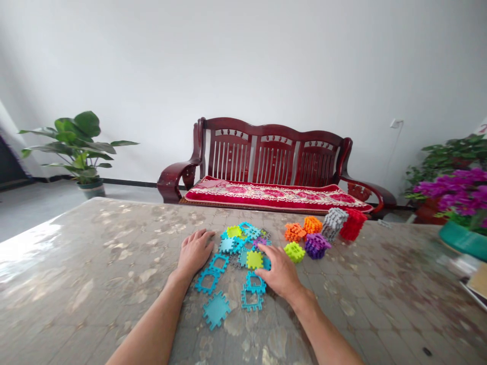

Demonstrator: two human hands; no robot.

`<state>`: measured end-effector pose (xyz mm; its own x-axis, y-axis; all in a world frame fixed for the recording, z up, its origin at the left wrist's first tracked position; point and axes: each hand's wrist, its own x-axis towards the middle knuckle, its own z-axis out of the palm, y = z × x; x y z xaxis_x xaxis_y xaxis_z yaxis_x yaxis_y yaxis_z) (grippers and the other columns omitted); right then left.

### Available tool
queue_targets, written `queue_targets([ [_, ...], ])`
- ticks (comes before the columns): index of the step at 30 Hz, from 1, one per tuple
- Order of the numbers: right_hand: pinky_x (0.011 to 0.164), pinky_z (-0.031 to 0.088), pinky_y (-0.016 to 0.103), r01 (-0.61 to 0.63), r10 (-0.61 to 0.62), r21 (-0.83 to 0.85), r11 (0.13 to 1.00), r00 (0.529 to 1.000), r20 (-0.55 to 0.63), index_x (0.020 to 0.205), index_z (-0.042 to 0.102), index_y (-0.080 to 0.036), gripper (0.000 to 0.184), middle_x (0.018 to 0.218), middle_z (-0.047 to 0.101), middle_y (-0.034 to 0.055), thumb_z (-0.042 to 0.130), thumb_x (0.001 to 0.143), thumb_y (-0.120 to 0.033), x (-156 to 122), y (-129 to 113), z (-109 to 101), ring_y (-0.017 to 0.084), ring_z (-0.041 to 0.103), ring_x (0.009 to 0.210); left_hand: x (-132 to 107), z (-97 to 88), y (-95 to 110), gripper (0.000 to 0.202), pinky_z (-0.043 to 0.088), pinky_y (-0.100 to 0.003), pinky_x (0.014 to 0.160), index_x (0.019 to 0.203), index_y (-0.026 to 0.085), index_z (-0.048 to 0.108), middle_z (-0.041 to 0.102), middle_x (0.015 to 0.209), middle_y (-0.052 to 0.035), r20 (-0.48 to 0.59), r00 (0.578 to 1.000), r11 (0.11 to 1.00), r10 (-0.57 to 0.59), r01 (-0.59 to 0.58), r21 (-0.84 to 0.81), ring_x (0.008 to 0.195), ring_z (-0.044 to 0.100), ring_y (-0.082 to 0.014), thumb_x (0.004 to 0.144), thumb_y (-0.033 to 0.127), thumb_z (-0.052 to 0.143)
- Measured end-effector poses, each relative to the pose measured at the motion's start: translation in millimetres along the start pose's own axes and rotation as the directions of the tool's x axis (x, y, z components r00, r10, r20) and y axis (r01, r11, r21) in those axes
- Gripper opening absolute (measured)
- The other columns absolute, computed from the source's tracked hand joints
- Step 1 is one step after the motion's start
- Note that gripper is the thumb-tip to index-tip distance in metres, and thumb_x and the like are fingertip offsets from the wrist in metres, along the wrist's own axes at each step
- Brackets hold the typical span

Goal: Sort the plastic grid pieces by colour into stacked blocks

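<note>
Interlocking plastic building tiles lie in a loose pile on the table, mostly blue. My left hand (196, 251) rests on the tablecloth at the pile's left side, fingers stretched out, holding nothing. My right hand (280, 268) reaches in from the right, thumb and fingers apart beside a lime-green tile (254, 260); whether a fingertip touches it I cannot tell. A purple tile (261, 242) shows just beyond these fingers. Between my forearms lie a solid blue tile (216, 309), a blue frame tile (207, 281) and another blue frame tile (252, 300).
Right of the pile stand stacks of tiles: orange (294, 231), lime green (294, 252), purple (316, 246), grey (335, 224) and red (353, 224). A teal flower pot (462, 239) is at the table's right. Beyond the table (95, 263) is a wooden bench (274, 157).
</note>
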<state>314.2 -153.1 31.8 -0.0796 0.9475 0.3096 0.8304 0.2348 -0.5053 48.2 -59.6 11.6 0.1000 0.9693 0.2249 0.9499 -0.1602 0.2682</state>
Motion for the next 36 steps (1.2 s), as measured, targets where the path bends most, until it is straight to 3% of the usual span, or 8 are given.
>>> queue_targets([
  [10,0.091,0.042,0.037,0.03,-0.032,-0.118,0.993,0.999,-0.014,0.129,0.06,-0.026,0.058,0.114,0.07,0.0048,0.073,0.073,-0.028,-1,-2,2,0.026,0.056,0.104,-1,-2.8,2,0.043,0.034,-0.044,0.108,0.128,0.028,0.061,0.055,0.141,-0.0065,0.016,1.0,1.0,0.008,-0.008,0.016,0.13,0.049,-0.0254,0.089,0.031,0.041],
  [13,0.092,0.041,0.038,0.024,-0.049,-0.167,0.986,0.987,-0.151,0.125,0.062,-0.023,0.054,0.111,0.07,0.0074,0.073,0.073,-0.031,-4,-1,-2,0.027,0.055,0.103,0,-0.3,0,0.043,0.034,-0.044,0.108,0.128,0.029,0.06,0.055,0.141,-0.0056,0.013,1.0,1.0,0.007,-0.007,0.011,0.131,0.048,-0.0248,0.09,0.032,0.041],
  [17,0.091,0.039,0.037,-0.077,-0.029,-0.238,0.968,0.91,-0.413,0.119,0.064,-0.018,0.046,0.108,0.07,0.0094,0.069,0.077,-0.037,-10,16,-17,0.026,0.054,0.099,2,2.8,-2,0.043,0.034,-0.044,0.108,0.128,0.03,0.06,0.055,0.142,-0.0049,0.012,1.0,1.0,0.005,-0.006,0.01,0.131,0.048,-0.0246,0.089,0.032,0.042],
  [20,0.087,0.039,0.036,-0.19,0.029,-0.281,0.941,0.87,-0.493,0.117,0.064,-0.018,0.044,0.105,0.071,0.0086,0.065,0.079,-0.04,-13,33,-32,0.026,0.054,0.094,2,3.4,-3,0.042,0.034,-0.043,0.108,0.127,0.03,0.061,0.055,0.141,-0.0048,0.003,1.0,1.0,0.005,-0.005,0.007,0.131,0.048,-0.0247,0.089,0.032,0.042],
  [27,0.085,0.035,0.035,-0.371,0.182,-0.362,0.855,0.869,-0.46,0.115,0.066,-0.02,0.039,0.099,0.07,0.0085,0.061,0.083,-0.042,-15,48,-50,0.027,0.053,0.099,1,2.9,-2,0.042,0.033,-0.045,0.109,0.127,0.029,0.061,0.055,0.142,-0.0058,0.003,1.0,1.0,0.008,-0.008,0.0,0.131,0.048,-0.0256,0.09,0.033,0.041],
  [36,0.084,0.035,0.038,-0.404,0.228,-0.417,0.814,0.883,-0.41,0.114,0.068,-0.022,0.04,0.103,0.07,0.0099,0.065,0.082,-0.046,-17,46,-48,0.028,0.053,0.096,1,2.2,-1,0.043,0.034,-0.045,0.109,0.127,0.029,0.061,0.055,0.141,-0.0056,0.002,1.0,1.0,0.006,-0.006,0.015,0.131,0.048,-0.0251,0.089,0.032,0.042],
])
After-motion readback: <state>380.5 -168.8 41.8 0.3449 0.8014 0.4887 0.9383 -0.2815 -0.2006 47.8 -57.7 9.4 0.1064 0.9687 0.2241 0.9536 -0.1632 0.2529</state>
